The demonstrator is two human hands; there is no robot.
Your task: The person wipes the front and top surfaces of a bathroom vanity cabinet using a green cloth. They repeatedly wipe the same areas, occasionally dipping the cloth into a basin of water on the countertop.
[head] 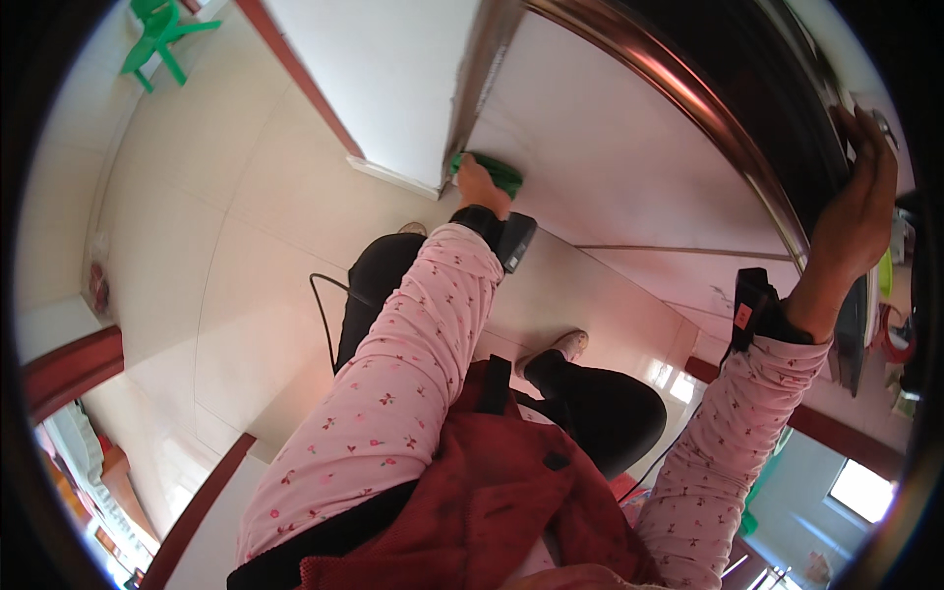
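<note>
My left hand (pixel 481 186) reaches down to a low inside corner and holds a bunched green cloth (pixel 498 173). The cloth lies against the base of a smooth pale panel (pixel 590 140), beside the end of a white wall (pixel 376 74). A brownish, stained strip (pixel 483 66) runs up that corner. Raised at the right, my right hand (pixel 859 206) rests with extended fingers on the dark, glossy edge of a counter (pixel 796 125). No object shows in it. Its fingertips are partly lost against the dark edge.
Cream floor tiles (pixel 243 192) spread below me. A green plastic chair (pixel 158 40) stands far left. Red-brown door frames (pixel 74 369) cross the lower left. A black box (pixel 518 242) is strapped at my left wrist, another (pixel 752 306) at my right. A black cable (pixel 322 310) loops by my knee.
</note>
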